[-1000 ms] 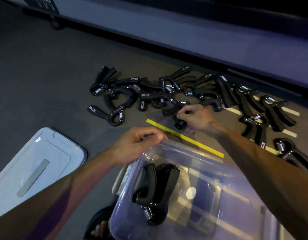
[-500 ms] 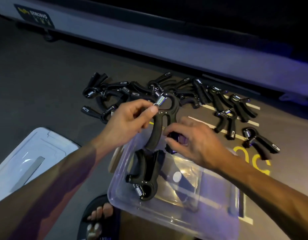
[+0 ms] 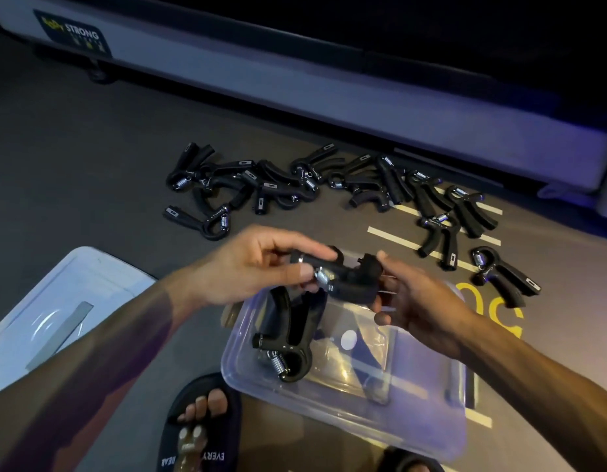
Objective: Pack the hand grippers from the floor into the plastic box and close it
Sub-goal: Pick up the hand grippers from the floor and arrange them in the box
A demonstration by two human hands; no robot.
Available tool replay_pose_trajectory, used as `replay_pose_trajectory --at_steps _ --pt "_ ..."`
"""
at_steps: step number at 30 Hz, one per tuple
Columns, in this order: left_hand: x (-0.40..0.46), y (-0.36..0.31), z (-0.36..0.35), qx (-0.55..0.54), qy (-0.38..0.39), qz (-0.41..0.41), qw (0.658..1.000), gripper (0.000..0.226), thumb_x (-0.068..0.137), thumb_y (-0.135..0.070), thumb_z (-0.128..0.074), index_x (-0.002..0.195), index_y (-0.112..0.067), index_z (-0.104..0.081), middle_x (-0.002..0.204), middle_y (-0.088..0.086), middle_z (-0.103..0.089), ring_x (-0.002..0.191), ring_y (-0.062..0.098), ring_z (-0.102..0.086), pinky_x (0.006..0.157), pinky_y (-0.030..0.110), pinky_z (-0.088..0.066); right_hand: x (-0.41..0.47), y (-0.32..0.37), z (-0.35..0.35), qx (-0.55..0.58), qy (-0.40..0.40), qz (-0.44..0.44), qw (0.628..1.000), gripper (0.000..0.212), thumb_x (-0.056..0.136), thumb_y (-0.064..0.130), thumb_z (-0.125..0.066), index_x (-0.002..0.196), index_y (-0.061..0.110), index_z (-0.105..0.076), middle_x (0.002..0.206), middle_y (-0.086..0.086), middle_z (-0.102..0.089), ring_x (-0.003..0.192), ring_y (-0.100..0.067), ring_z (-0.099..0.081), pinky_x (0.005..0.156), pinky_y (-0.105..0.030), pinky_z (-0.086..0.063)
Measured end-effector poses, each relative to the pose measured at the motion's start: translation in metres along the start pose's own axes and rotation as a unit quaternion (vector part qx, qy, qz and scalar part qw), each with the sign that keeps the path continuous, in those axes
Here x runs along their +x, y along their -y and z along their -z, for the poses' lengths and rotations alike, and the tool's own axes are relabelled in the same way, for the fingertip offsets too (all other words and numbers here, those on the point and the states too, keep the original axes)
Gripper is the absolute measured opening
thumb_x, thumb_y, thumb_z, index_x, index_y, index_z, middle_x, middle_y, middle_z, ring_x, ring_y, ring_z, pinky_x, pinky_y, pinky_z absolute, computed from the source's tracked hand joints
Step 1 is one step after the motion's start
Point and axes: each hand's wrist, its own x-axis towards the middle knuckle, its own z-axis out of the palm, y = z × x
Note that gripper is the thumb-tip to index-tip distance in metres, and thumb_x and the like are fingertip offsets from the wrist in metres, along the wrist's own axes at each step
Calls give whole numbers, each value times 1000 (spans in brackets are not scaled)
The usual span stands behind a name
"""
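Two hands hold one black hand gripper (image 3: 343, 279) in the air over the near-left part of the clear plastic box (image 3: 380, 413), which sits open on the floor (image 3: 73, 165) at the person's feet. The left hand (image 3: 257, 267) pinches the spring end, thumb and fingertips closed narrowly round it; the right hand (image 3: 421, 301) is partly curled and touches the handle end from the far side, its fingers loosely spread, not clamped. Carrying the piece with both hands, turned sideways, is probably meant to line it up with the packed gripper (image 3: 288, 338) already lying along the left wall of the box, so that pieces nest and save room. The box stands close to the body, just short of the supply, so each transfer is brief. Many loose grippers (image 3: 268, 189) lie in a ragged row on the floor beyond the box, with a further cluster (image 3: 455, 212) to the right across the painted lines. The lid (image 3: 56, 315) rests flat on the floor to the left, well apart from the box, keeping the opening free. Judged from this layout, packing is at an early stage and closing is not yet due.
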Motion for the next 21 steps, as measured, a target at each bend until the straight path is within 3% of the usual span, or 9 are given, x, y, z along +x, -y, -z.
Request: replay_pose_trajectory --at_steps 2,4,6,8,10,12,13,16,21 --pt "-1 4 1 78 14 28 996 34 88 -4 -75 120 -15 -72 116 2 -76 97 29 -73 89 37 -60 3 -3 4 -13 -11 27 1000 29 98 32 -58 104 5 -68 79 -13 -60 62 -17 -56 52 -27 -47" --pt "-2 7 3 153 54 72 984 37 85 -9 -82 118 -22 -72 111 -1 -76 100 30 -70 94 44 -56 5 -5 7 -66 -16 61 996 19 100 21 -56 99 5 -65 80 -16 -61 64 -21 -58 57 -31 -52" --pt "-3 8 9 182 82 90 976 36 84 -20 -84 118 -27 -72 106 -7 -75 91 19 -67 85 35 -56 8 -8 6 -121 -19 83 989 16 101 13 -54 105 0 -62 83 -17 -63 68 -25 -60 63 -34 -55" --pt "-2 7 14 193 36 47 979 25 89 -31 -79 113 -31 -74 94 -12 -73 74 9 -60 69 24 -49 6 -14 2 -155 -25 92 983 17 101 8 -52 111 -4 -58 84 -19 -65 70 -29 -60 65 -35 -58" --pt "5 15 22 198 -89 -4 976 13 93 -29 -73 106 -30 -76 87 -15 -69 67 2 -53 64 17 -43 8 -22 -3 -186 -27 84 979 18 102 4 -50 116 -4 -57 87 -21 -66 72 -31 -61 67 -37 -58" --pt "15 27 27 228 -190 -28 955 14 96 -19 -70 105 -27 -76 92 -20 -64 76 -1 -55 73 12 -41 13 -30 -9 -220 -25 75 972 19 102 3 -49 118 -3 -56 89 -23 -65 73 -32 -60 71 -41 -58" --pt "21 34 28 253 -211 -22 944 16 97 -17 -68 107 -25 -75 98 -19 -62 85 0 -57 80 16 -43 16 -33 -12 -230 -23 72 970 20 102 1 -48 119 -4 -55 89 -24 -63 73 -33 -60 72 -43 -57" --pt "32 56 27 278 -210 17 937 17 100 -22 -64 113 -24 -75 105 -11 -62 100 11 -60 93 36 -47 26 -39 -22 -256 -21 74 964 20 101 -2 -47 120 -5 -55 87 -24 -60 73 -34 -59 74 -48 -57" --pt "33 82 17 259 -189 37 946 27 100 -40 -51 119 -36 -69 115 -17 -69 111 2 -63 102 36 -48 36 -43 -32 -278 -15 81 957 21 101 -1 -49 121 -1 -55 88 -19 -64 73 -33 -62 76 -50 -57"
